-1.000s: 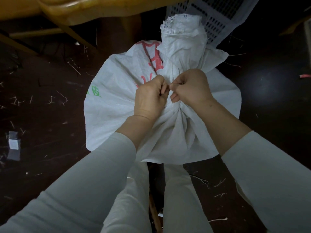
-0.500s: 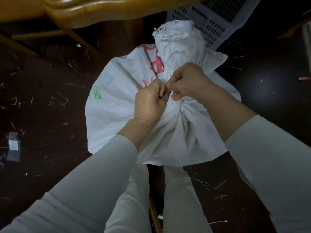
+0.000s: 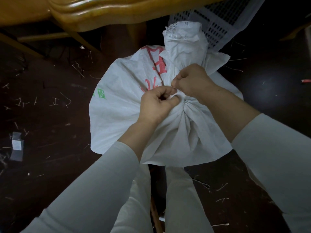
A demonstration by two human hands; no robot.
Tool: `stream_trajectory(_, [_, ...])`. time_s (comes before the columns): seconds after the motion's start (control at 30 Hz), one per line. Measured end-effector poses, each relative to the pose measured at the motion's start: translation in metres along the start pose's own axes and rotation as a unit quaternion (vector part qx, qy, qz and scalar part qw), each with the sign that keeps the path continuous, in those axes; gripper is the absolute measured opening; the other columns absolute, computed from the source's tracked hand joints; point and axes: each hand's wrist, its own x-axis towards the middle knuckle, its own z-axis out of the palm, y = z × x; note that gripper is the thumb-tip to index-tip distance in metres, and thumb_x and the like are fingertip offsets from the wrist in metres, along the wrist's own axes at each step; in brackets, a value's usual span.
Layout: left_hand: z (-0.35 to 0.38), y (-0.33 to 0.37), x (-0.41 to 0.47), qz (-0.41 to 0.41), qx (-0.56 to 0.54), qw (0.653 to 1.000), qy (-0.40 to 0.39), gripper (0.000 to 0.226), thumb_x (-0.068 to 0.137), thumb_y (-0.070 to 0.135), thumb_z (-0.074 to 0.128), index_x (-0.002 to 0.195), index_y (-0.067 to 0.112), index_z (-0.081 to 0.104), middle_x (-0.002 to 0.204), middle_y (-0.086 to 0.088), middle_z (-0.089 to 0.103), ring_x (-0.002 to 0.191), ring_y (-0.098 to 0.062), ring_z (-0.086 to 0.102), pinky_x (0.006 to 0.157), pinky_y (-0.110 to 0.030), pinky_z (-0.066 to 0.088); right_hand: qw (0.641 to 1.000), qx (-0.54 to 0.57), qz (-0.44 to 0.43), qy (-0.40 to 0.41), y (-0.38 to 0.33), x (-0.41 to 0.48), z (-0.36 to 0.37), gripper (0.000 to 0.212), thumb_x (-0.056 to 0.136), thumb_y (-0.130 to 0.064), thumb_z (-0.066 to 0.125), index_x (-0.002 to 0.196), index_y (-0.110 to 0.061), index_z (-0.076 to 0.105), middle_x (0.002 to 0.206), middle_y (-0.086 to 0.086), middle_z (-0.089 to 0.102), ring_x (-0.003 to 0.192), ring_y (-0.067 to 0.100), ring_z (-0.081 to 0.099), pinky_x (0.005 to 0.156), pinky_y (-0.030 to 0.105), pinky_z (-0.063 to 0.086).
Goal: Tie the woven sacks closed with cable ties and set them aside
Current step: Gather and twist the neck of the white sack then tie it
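Presently, items in view, near to far:

1. My legs (image 3: 178,199), pale trousers, near centre, below the sack.
2. Woven sack (image 3: 117,118), white, standing on the floor (image 3: 42,165) at centre, just beyond my knees. It has red print (image 3: 158,68) on the far face and green print (image 3: 100,95) on the left. The mouth is gathered into a neck (image 3: 186,105) with pleats fanning out from it. The spare top (image 3: 185,42) stands bunched upright beyond the neck.
3. Left hand (image 3: 156,106), at the left of the neck, fingers curled. Thumb and forefinger are clamped on a thin white strip (image 3: 172,96), and the thumb presses the gathered cloth.
4. Right hand (image 3: 191,81), touching the far right of the neck, curled to a fist. Thumb and forefinger are pinched together at the strip's far end, as far as I can tell; the strip is too small there to see clearly. The two hands nearly meet.
5. Wooden furniture (image 3: 101,14), yellow-brown with a carved edge, far left.
6. Plastic crate (image 3: 222,22), white and perforated, far right, behind the sack top.
7. Pale offcuts (image 3: 55,103), scattered over the dark floor on both sides.
8. Small grey-and-white packet (image 3: 16,146), on the floor at the left edge.
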Motion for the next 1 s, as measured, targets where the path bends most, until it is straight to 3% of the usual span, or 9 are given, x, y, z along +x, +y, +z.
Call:
stream_trajectory(0.1, [0.001,-0.004,0.000,0.147,0.158,0.976,-0.020,0.015,0.072,0.020,0.070,0.081,0.008,0.069,0.073,0.007,0.056,0.067,-0.005,0.048,0.064,-0.008,0.039,0.999,-0.028,-0.021,0.025,0.003,-0.001,0.006,0.027,0.075,0.002,0.051,0.093,0.021,0.061,0.100,0.033,0.065,0.092,0.041,0.063,0.078,0.047,0.055])
stream_trajectory(0.2, [0.001,-0.009,-0.002,0.197,0.224,0.954,-0.040,0.025,0.072,0.025,0.070,0.084,0.004,0.065,0.078,-0.004,0.060,0.073,-0.017,0.055,0.064,-0.021,0.040,0.999,0.017,-0.025,0.045,0.009,-0.004,0.012,0.023,0.076,0.001,0.052,0.084,0.020,0.062,0.079,0.030,0.065,0.068,0.028,0.061,0.067,0.039,0.053])
stream_trajectory(0.27, [0.003,-0.010,-0.008,0.155,0.212,0.965,-0.018,0.032,0.079,0.032,0.070,0.099,0.008,0.065,0.094,-0.005,0.063,0.086,-0.017,0.058,0.069,-0.020,0.039,0.992,0.112,-0.021,0.048,0.010,-0.011,0.009,0.018,0.082,-0.003,0.056,0.071,0.010,0.063,0.059,0.013,0.059,0.051,0.010,0.054,0.053,0.024,0.048])
stream_trajectory(0.33, [0.006,-0.011,-0.010,0.121,0.207,0.971,0.022,0.034,0.084,0.035,0.065,0.109,0.012,0.064,0.105,-0.004,0.063,0.094,-0.016,0.058,0.073,-0.018,0.038,0.972,0.234,-0.005,0.020,0.013,-0.020,0.002,0.022,0.088,-0.004,0.055,0.067,-0.004,0.060,0.058,0.007,0.054,0.041,0.005,0.048,0.041,0.016,0.039])
stream_trajectory(0.47, [0.013,-0.002,-0.004,0.129,0.210,0.968,0.043,0.030,0.088,0.030,0.062,0.112,0.013,0.067,0.108,-0.007,0.064,0.099,-0.021,0.060,0.078,-0.025,0.046,0.930,0.366,0.001,-0.032,0.021,-0.029,-0.006,0.018,0.096,-0.007,0.048,0.080,-0.007,0.056,0.081,0.010,0.068,0.042,0.011,0.051,0.036,0.019,0.033])
stream_trajectory(0.57, [0.020,0.003,-0.007,0.112,0.274,0.954,0.047,0.037,0.088,0.034,0.059,0.119,0.014,0.062,0.118,-0.006,0.060,0.103,-0.025,0.059,0.081,-0.033,0.049,0.882,0.468,0.046,-0.019,0.020,-0.027,-0.007,0.016,0.096,-0.008,0.049,0.081,-0.006,0.054,0.073,0.008,0.067,0.040,0.009,0.049,0.034,0.017,0.030])
stream_trajectory(0.67, [0.024,0.001,-0.015,0.138,0.324,0.934,0.061,0.042,0.089,0.034,0.051,0.126,0.015,0.057,0.124,-0.009,0.056,0.099,-0.031,0.061,0.080,-0.039,0.052,0.867,0.488,0.101,-0.005,0.012,-0.024,-0.001,0.021,0.095,-0.004,0.047,0.075,-0.007,0.052,0.064,0.005,0.053,0.034,0.007,0.037,0.032,0.015,0.022])
stream_trajectory(0.87, [0.014,0.013,0.013,0.038,0.301,0.953,0.026,0.036,0.093,0.037,0.049,0.127,0.027,0.056,0.131,-0.003,0.051,0.115,-0.025,0.054,0.091,-0.035,0.046,0.872,0.469,0.131,0.037,0.017,-0.030,-0.005,0.034,0.092,0.002,0.040,0.061,-0.012,0.044,0.057,0.001,0.041,0.025,0.004,0.024,0.032,0.014,0.011])
stream_trajectory(1.0, [0.013,0.015,0.025,0.044,0.281,0.957,-0.051,0.035,0.087,0.038,0.061,0.119,0.024,0.064,0.123,-0.002,0.064,0.116,-0.022,0.057,0.099,-0.036,0.046,0.810,0.564,0.147,0.058,0.052,-0.042,-0.011,0.030,0.095,-0.005,0.043,0.067,-0.012,0.050,0.050,-0.004,0.047,0.028,0.004,0.027,0.031,0.014,0.016])
